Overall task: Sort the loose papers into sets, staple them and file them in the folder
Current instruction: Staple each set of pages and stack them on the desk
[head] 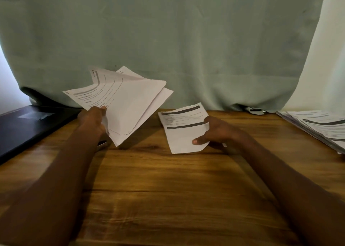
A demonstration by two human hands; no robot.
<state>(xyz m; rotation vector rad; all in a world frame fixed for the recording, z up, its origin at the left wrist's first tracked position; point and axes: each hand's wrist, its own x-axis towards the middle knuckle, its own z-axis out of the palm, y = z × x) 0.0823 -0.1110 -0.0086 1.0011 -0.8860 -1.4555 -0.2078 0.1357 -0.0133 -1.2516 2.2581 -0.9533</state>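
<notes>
I see my left hand [92, 119] raised above the wooden table [168, 189], its thumb and fingers pinching a fanned bundle of papers [123, 104] by the near left corner. The bundle spreads up and to the right of the hand, well clear of the tabletop, with printed lines on the top sheet and blank backs lower down. My right hand [214, 132] holds a single sheet [183, 128]; the thumb presses on its lower right edge and the fingers curl round the right side. That sheet extends to the left of the hand, tilted, its lower corner curling; I cannot tell whether it touches the table. A black folder [28, 126] lies closed at the table's left edge, beside my left forearm. A stack of papers [321, 128] lies at the far right edge. A green curtain [168, 40] hangs behind the table.
</notes>
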